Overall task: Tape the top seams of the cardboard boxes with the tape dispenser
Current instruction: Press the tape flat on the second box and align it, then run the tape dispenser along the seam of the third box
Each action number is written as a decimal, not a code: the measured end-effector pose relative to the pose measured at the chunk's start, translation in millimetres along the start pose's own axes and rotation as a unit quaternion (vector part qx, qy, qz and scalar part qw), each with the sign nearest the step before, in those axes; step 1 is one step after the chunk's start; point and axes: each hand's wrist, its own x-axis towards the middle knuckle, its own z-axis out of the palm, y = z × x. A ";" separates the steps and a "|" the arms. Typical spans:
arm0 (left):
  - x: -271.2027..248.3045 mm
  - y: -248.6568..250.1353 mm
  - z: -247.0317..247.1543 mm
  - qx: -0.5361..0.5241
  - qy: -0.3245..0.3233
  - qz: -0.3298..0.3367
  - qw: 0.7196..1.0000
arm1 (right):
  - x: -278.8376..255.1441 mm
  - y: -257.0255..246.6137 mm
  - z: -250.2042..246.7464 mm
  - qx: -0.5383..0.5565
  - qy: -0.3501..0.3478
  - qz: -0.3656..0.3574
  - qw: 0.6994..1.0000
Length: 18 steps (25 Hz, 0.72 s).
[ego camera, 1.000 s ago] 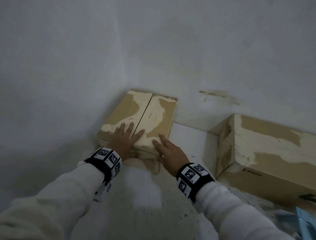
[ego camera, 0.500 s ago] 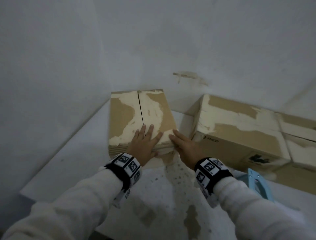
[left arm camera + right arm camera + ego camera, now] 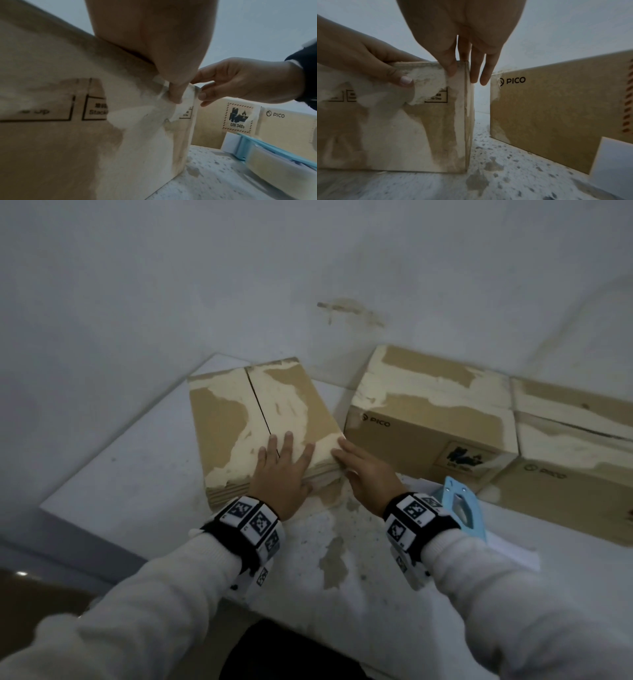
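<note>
A small cardboard box [image 3: 239, 419] with torn pale patches stands on the white table [image 3: 137, 484]; its top seam [image 3: 258, 405] is untaped. My left hand [image 3: 284, 463] lies flat on the box's near end across the seam, and its thumb [image 3: 402, 79] hangs over the front face. At the box's near right corner is my right hand [image 3: 359, 467], fingers straight: the thumb [image 3: 450, 67] touches the front face and the fingers [image 3: 479, 73] hang beside the right side. The blue tape dispenser [image 3: 462, 508] lies on the table behind my right wrist, untouched.
A larger PICO box [image 3: 428, 412] stands just right of the small one across a narrow gap [image 3: 479, 108]. Another PICO box [image 3: 575, 446] sits beside it at the far right. White walls close the back and left. The table's left edge [image 3: 44, 505] is near.
The view has swung to the right, bringing the large boxes and the dispenser into sight. Both hands stay on the small box's near end, and the box now looks turned, seam pointing away.
</note>
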 end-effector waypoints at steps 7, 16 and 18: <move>19.7 51.6 -23.2 -0.039 -0.018 -0.028 0.999 | -55.4 29.7 -42.5 0.000 -0.052 0.141 0.989; 109.0 120.6 -39.0 0.084 -0.064 0.145 0.984 | -163.3 100.7 -75.8 -0.095 -0.214 0.509 0.828; 117.2 126.5 -32.6 0.094 -0.078 0.143 0.982 | -172.1 110.3 -68.0 -0.134 -0.205 0.507 0.827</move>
